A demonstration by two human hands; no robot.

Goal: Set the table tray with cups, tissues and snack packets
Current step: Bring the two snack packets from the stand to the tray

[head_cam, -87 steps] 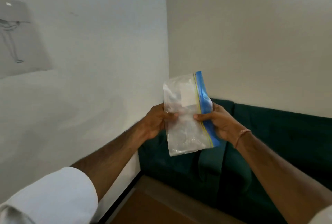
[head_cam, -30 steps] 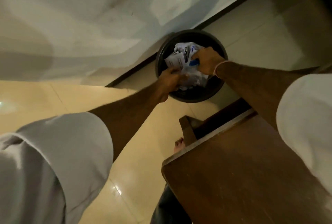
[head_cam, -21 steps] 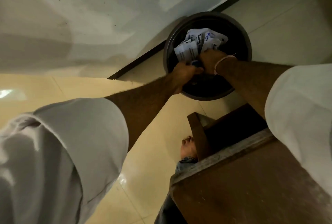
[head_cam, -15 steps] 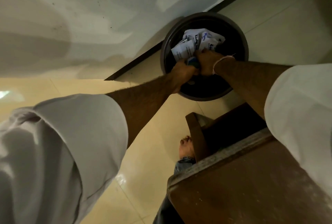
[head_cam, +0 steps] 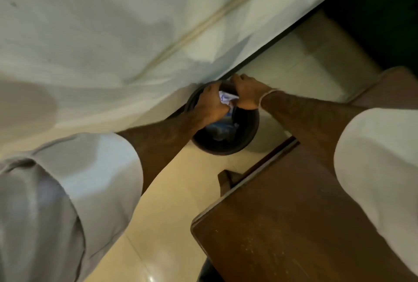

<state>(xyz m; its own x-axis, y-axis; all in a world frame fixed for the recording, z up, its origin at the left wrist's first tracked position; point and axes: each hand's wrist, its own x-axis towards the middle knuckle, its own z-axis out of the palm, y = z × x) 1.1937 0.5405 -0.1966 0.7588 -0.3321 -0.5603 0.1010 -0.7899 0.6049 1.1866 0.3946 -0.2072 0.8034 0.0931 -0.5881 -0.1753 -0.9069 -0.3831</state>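
We are holding crumpled white wrappers (head_cam: 226, 99) between left hand (head_cam: 209, 103) and right hand (head_cam: 245, 92), over the dark bin (head_cam: 245, 139). No tray, cups, tissues or snack packets in view; we are judging setting unstarted.

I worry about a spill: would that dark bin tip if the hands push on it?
Probably not easily. The bin looks round and squat and stands on flat floor tiles. It likely is light, so it might slide. The wall close behind may stop it.

Looking steeply down from head height, one view only.
Facing floor (head_cam: 172, 213) and wall base (head_cam: 113, 32), tilting, sitting close above tabletop corner (head_cam: 282, 225), bin (head_cam: 244, 137) farther off.
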